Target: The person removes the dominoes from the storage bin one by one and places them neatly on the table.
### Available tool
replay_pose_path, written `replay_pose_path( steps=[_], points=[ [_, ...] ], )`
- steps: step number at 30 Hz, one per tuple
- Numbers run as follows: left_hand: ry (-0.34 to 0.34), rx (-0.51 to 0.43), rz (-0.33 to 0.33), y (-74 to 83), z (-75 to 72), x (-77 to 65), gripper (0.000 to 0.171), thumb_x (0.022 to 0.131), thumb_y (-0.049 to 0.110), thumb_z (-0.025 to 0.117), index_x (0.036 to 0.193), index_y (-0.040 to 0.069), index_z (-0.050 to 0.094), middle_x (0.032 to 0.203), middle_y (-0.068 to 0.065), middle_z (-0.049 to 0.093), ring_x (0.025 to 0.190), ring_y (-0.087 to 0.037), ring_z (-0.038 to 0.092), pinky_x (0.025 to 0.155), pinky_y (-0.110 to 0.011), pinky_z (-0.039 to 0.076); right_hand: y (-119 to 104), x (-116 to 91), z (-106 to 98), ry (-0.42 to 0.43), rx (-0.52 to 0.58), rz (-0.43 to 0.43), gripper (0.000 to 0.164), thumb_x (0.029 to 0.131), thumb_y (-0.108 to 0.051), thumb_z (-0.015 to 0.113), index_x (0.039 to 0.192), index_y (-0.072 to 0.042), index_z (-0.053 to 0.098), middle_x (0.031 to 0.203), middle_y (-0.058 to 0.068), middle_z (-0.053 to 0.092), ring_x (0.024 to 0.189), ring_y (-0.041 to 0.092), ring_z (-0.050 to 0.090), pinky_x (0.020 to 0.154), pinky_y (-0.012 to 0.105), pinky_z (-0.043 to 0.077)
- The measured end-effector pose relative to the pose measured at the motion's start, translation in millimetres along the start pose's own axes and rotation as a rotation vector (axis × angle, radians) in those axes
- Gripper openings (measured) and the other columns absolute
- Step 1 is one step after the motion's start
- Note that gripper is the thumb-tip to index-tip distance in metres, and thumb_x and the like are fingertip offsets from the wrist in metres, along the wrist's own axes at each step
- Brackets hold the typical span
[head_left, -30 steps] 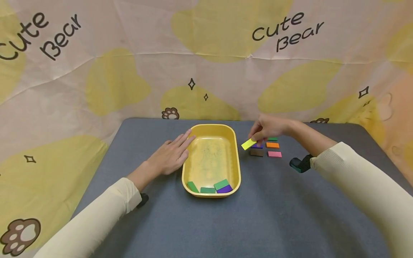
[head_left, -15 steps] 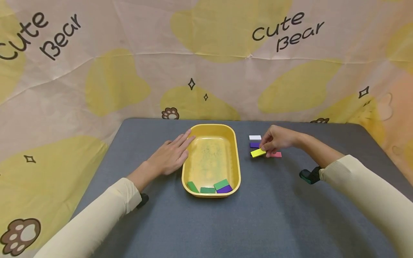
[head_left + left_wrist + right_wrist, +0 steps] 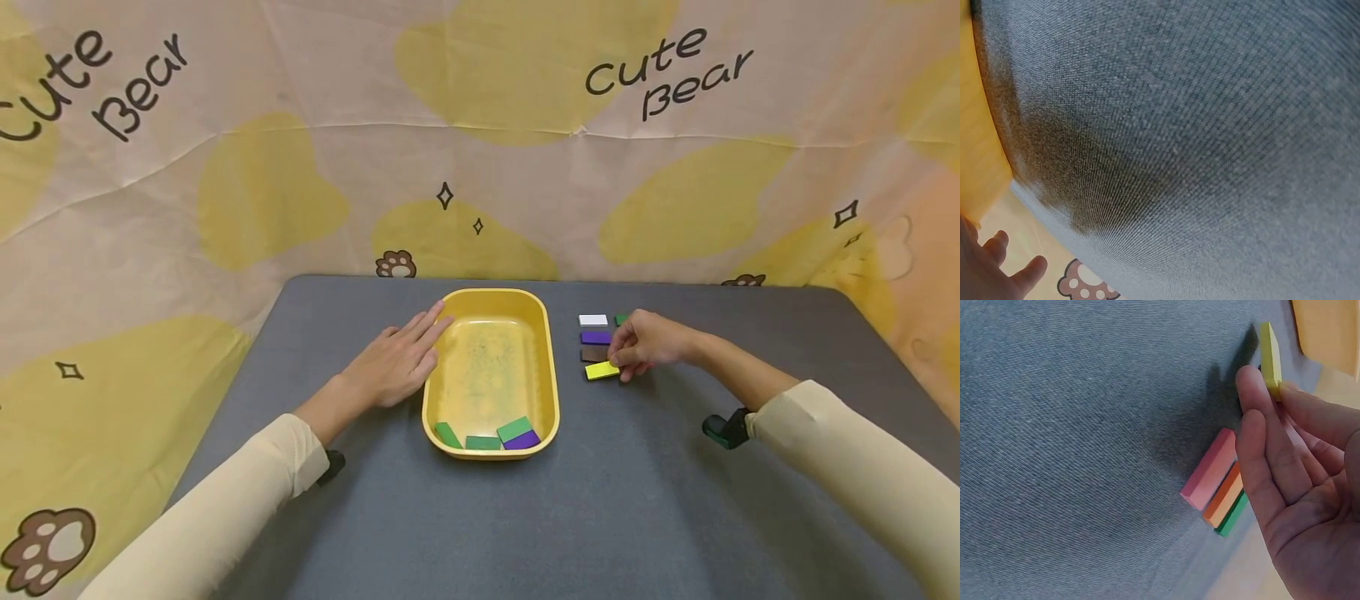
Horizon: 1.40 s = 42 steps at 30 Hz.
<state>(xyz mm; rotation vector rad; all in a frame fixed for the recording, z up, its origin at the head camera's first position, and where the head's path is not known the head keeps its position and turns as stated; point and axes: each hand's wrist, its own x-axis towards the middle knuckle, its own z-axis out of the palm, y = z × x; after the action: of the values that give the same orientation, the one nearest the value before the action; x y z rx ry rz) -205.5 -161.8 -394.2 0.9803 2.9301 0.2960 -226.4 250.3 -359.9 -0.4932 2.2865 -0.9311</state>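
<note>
Head view: two hands work well apart, on opposite sides of a yellow tray (image 3: 491, 367).
Right hand (image 3: 651, 343): right of the tray, thumb and fingers pinching one end of the yellow block (image 3: 601, 372).
Yellow block: to the right of the tray, about level with its middle, on the near side of the brown block (image 3: 593, 354); I cannot tell whether it lies fully flat.
Left hand (image 3: 393, 364): fingers straight and spread, resting over the tray's left rim, holding no block.
Inner column, right of the tray: the brown block, then the purple block (image 3: 596, 337), then the white block (image 3: 592, 320).
Outer column, farther right of the tray: the pink block (image 3: 1209, 467), orange block (image 3: 1223, 494) and green block (image 3: 1232, 514), plain in the right wrist view.
Tray's near end: a light green block (image 3: 514, 428) leaning over a violet block (image 3: 522, 440), with two more green pieces beside them.
Lining up: the step in hand looks like setting the yellow block into the inner column; the next move likely calls for squaring it and releasing without nudging the brown one.
Blocks: slim, matte, straight-edged bars; wood or plastic, I cannot tell.
Tray and tabletop: smooth, round-cornered tray, its floor scuffed greenish; gray, woven-looking tabletop (image 3: 480, 533).
</note>
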Motion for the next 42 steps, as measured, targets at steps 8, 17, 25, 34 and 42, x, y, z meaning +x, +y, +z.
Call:
replay_pose_path(
  steps=[8, 17, 25, 34, 42],
  points=[
    [0.011, -0.004, 0.005, 1.0, -0.5, -0.3, 0.057, 0.106, 0.029, 0.032, 0.16, 0.013, 0.022, 0.167, -0.004, 0.008, 0.148, -0.029, 0.027, 0.107, -0.057, 0.034, 7, 1, 3, 0.006, 0.001, 0.003, 0.009, 0.094, -0.001, 0.064, 0.095, 0.008, 0.068, 0.08, 0.012, 0.072, 0.073, 0.024, 0.072, 0.067, 0.034, 0.058],
    [-0.006, 0.006, 0.002, 0.5, 0.5, -0.3, 0.057, 0.106, 0.029, 0.03, 0.16, 0.013, 0.02, 0.167, -0.003, 0.006, 0.149, -0.028, 0.025, 0.107, -0.056, 0.034, 9, 2, 4, -0.013, 0.018, 0.022, 0.01, 0.093, 0.0, 0.063, 0.097, 0.009, 0.066, 0.081, 0.012, 0.071, 0.074, 0.024, 0.072, 0.069, 0.035, 0.058],
    [-0.011, 0.005, -0.001, 0.1, -0.4, -0.2, 0.056, 0.107, 0.028, 0.03, 0.16, 0.015, 0.02, 0.168, -0.002, 0.006, 0.149, -0.028, 0.025, 0.108, -0.056, 0.034, 4, 0, 3, -0.031, 0.016, 0.036, 0.011, 0.094, 0.0, 0.063, 0.099, 0.009, 0.065, 0.082, 0.013, 0.071, 0.076, 0.025, 0.072, 0.071, 0.036, 0.058],
    [-0.013, 0.002, -0.001, -0.1, -0.2, -0.2, 0.057, 0.107, 0.029, 0.03, 0.161, 0.015, 0.02, 0.168, -0.002, 0.005, 0.149, -0.028, 0.025, 0.108, -0.056, 0.033, -6, -3, -6, -0.078, -0.018, 0.03, 0.015, 0.095, -0.006, 0.063, 0.102, 0.008, 0.065, 0.085, 0.011, 0.07, 0.077, 0.027, 0.071, 0.069, 0.037, 0.058],
    [-0.001, 0.001, 0.005, 0.0, -1.7, -0.4, 0.056, 0.107, 0.028, 0.032, 0.16, 0.013, 0.021, 0.167, -0.003, 0.007, 0.148, -0.029, 0.026, 0.107, -0.056, 0.034, -44, 5, -26, -0.088, -0.109, -0.02, 0.03, 0.096, -0.013, 0.064, 0.117, 0.008, 0.063, 0.098, 0.016, 0.073, 0.087, 0.03, 0.071, 0.08, 0.041, 0.057]
  ],
)
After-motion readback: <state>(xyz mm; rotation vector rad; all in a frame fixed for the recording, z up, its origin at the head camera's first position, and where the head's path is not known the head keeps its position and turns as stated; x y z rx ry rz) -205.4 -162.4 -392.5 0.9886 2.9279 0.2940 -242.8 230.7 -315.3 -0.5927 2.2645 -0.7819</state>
